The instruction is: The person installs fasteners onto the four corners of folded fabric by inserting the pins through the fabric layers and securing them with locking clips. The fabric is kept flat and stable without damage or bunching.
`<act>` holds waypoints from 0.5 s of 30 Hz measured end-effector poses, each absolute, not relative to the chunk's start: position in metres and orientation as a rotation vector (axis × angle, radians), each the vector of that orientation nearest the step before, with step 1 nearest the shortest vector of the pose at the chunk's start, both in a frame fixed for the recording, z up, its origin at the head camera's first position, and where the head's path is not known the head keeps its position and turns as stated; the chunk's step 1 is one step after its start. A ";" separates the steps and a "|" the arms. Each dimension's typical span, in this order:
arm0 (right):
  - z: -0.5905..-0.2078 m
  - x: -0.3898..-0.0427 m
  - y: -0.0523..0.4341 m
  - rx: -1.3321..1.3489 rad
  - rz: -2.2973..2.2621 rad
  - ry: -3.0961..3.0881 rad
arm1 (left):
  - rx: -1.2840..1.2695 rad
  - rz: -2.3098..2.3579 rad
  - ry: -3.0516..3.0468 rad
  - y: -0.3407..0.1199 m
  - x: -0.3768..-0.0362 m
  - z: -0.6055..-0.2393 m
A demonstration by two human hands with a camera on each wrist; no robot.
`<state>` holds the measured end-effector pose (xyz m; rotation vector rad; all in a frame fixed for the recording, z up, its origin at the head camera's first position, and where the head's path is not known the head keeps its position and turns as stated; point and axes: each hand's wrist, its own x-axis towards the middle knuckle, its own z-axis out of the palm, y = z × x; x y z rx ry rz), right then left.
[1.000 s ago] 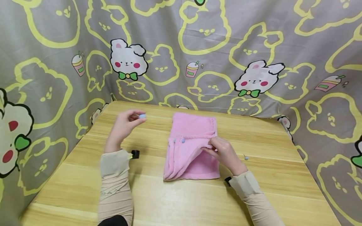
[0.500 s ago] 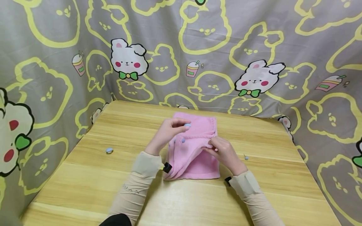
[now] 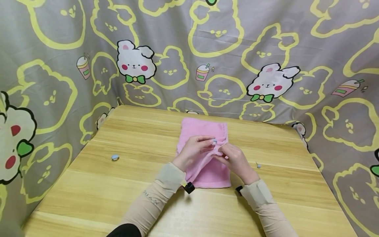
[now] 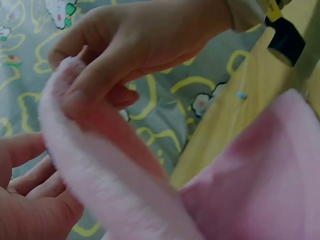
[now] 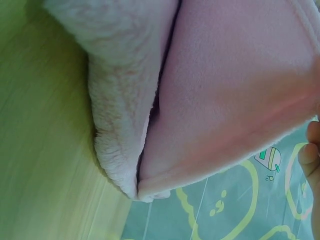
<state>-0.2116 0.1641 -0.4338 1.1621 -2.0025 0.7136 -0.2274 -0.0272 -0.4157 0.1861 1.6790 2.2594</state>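
Lengthwise, the folded pink cloth [image 3: 211,174] runs away from the person mid-tabletop [image 3: 266,141], its far end near the back edge. The right hand's [image 3: 237,161] fingers clamp its lifted flap; the left hand's [image 3: 193,148] pinch a small blue piece [image 3: 214,141]. The left sleeve [image 3: 157,197] reads "UAX". Wood stretches leftward past a blue oval [image 3: 114,157], rightward past a blue pin [image 3: 259,166].

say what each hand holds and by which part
Right hand: pink plush cloth, pinched at its lifted flap's edge. Left hand: small light-blue piece; gripped part too small to tell.
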 end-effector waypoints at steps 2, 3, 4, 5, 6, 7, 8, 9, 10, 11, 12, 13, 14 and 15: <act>-0.435 -0.212 0.164 1.164 0.723 -2.000 | 0.182 2.275 1.635 -0.024 -0.227 -0.418; -0.435 -0.212 0.164 1.165 0.724 -1.996 | 0.184 2.278 1.623 -0.023 -0.226 -0.419; -0.435 -0.212 0.164 1.166 0.727 -1.992 | 0.192 2.277 1.615 -0.022 -0.226 -0.420; -0.436 -0.212 0.164 1.166 0.728 -1.990 | 0.199 2.275 1.611 -0.021 -0.225 -0.420; -0.436 -0.212 0.164 1.167 0.729 -1.987 | 0.201 2.274 1.606 -0.020 -0.225 -0.421; -0.436 -0.212 0.164 1.166 0.729 -1.986 | 0.206 2.272 1.604 -0.020 -0.225 -0.421; -0.435 -0.212 0.164 1.164 0.728 -1.987 | 0.214 2.269 1.606 -0.020 -0.225 -0.421; -0.435 -0.212 0.164 1.162 0.727 -1.988 | 0.220 2.266 1.611 -0.019 -0.225 -0.421; -0.435 -0.212 0.164 1.159 0.728 -1.994 | 0.224 2.267 1.608 -0.019 -0.225 -0.421; -0.434 -0.212 0.164 1.157 0.726 -1.998 | 0.225 2.270 1.603 -0.020 -0.225 -0.421; -0.434 -0.212 0.164 1.155 0.725 -2.001 | 0.229 2.271 1.600 -0.020 -0.225 -0.421; -0.434 -0.212 0.164 1.154 0.725 -2.004 | 0.228 2.272 1.593 -0.020 -0.225 -0.421; -0.433 -0.211 0.164 1.154 0.725 -2.005 | 0.230 2.273 1.587 -0.021 -0.225 -0.421; -0.433 -0.212 0.164 1.156 0.727 -2.004 | 0.229 2.273 1.582 -0.021 -0.225 -0.421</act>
